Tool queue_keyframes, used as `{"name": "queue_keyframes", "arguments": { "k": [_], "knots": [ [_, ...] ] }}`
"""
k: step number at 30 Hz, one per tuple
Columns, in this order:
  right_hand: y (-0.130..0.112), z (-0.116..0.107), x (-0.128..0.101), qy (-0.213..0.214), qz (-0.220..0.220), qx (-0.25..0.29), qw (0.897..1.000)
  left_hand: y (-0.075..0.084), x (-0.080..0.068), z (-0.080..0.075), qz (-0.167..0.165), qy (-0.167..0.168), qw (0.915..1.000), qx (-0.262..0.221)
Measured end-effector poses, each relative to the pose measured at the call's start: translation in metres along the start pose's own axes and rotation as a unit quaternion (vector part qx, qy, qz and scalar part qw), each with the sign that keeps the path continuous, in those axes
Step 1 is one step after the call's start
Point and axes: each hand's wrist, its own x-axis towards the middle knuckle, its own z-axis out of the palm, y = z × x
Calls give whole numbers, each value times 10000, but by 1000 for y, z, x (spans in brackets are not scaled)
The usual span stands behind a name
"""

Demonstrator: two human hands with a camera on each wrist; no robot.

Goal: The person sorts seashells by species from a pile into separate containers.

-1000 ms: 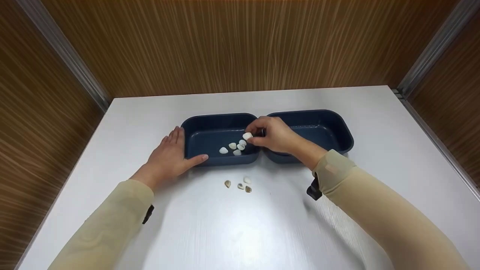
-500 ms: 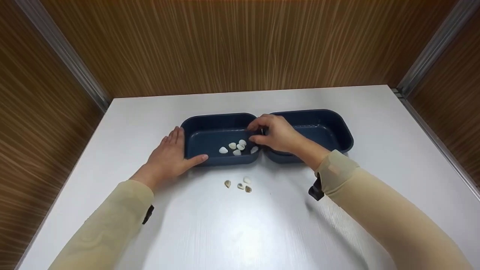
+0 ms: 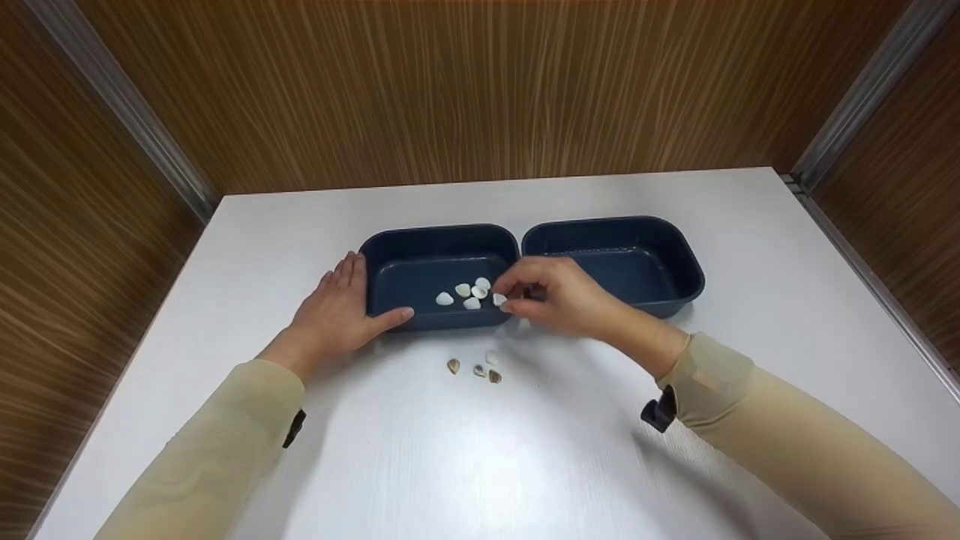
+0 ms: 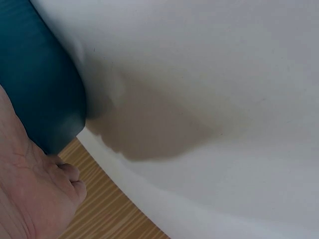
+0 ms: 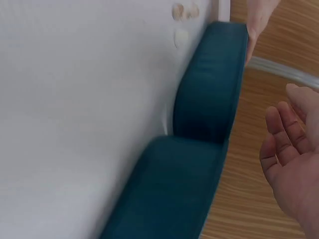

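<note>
White shell dropped into left dark-blue plastic tray (image 3: 390,247), now lying with four other pale shells (image 3: 471,293). Right hand (image 3: 555,296) drawn back over tray's near right corner, empty, fingers loosely curled. Left hand (image 3: 337,315) flat against tray's left wall, fingers straight. Four small shells (image 3: 475,367) left on white desk (image 3: 465,465).

Two trays side by side on the tabletop (image 3: 570,450), walls touching: left tray (image 3: 420,247), right tray (image 3: 660,247). Five shells (image 3: 471,294) in left tray, toward its right end. Four loose shells (image 3: 475,367) on tabletop just before left tray. Left hand (image 3: 334,319) against left tray's left wall; right hand (image 3: 559,296) over the trays' junction.
</note>
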Motion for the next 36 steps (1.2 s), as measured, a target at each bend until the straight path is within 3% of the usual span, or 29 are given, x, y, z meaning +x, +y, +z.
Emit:
{"name": "queue_keyframes", "arguments": {
  "k": [17, 28, 36],
  "knots": [
    [10, 32, -36, -526, 93, 246, 9983, -2, 0, 1, 6, 12, 10000, -50],
    [19, 46, -44, -665, 132, 225, 9974, -2, 0, 1, -7, 12, 10000, -54],
    [25, 50, -46, -822, 477, 320, 9950, -3, 1, 2, -50, -34, 10000, -13]
  ]
}}
